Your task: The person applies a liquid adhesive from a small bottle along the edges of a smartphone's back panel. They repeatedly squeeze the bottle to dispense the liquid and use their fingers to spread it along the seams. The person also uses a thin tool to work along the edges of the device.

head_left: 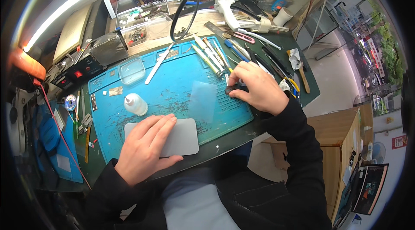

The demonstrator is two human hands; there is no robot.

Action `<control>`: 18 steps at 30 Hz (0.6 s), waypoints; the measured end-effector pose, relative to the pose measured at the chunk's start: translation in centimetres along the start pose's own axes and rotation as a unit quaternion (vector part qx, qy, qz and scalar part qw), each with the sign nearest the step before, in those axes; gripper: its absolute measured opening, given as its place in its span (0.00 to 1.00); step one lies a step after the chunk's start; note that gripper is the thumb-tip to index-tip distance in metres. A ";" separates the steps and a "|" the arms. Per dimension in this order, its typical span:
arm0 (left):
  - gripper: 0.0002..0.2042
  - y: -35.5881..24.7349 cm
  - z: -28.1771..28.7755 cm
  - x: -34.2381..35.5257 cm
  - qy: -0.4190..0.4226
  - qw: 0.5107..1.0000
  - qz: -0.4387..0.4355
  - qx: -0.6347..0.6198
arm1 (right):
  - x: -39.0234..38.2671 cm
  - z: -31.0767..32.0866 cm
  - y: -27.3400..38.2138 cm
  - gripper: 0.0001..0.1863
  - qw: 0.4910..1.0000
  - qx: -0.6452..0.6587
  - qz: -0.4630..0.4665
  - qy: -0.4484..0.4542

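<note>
My left hand (149, 143) lies with outstretched fingers on a flat grey panel with rounded corners (183, 137), at the front edge of the blue work mat (166, 96). Thumb and fingers of my right hand (259, 87) close on a small dark piece (230, 89) over the mat's right side. Its exact kind is hard to make out. Between the hands lies a translucent film sheet (203, 100). Just beyond my left hand stands a white squeeze bottle with a thin tip (136, 104).
Several tweezers and pens (212, 54) lie beyond my right hand, beside a brush (304, 76). A clear plastic tray (132, 70) and a metal spatula (159, 63) rest on the mat. A white glue gun (227, 9) stands behind. A black cable (174, 24) hangs at top centre.
</note>
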State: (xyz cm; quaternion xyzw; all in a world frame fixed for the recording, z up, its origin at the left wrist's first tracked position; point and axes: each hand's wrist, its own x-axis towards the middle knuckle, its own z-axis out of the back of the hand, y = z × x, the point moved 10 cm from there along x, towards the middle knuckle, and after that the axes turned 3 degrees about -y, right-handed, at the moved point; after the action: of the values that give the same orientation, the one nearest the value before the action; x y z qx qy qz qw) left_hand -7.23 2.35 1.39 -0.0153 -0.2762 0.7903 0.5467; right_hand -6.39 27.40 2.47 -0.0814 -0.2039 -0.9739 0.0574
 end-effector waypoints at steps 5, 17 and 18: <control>0.44 -0.2 0.4 -0.7 0.001 1.000 0.000 0.029 | -0.6 1.8 1.4 0.07 0.992 0.032 -0.076 -0.094; 0.39 0.6 0.5 -1.3 -0.023 0.999 0.024 0.041 | 1.2 -4.5 9.5 0.09 0.977 0.184 0.095 -0.045; 0.39 0.7 0.4 -1.4 -0.023 0.999 0.023 0.042 | 1.1 -4.7 9.5 0.10 0.977 0.181 0.100 -0.051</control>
State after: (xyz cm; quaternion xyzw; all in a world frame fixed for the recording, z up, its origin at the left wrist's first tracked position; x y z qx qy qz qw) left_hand -7.41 0.79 1.07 0.0195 -0.2552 0.8137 0.5220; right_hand -6.76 16.79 2.11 -0.1387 -0.3708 -0.9047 0.1575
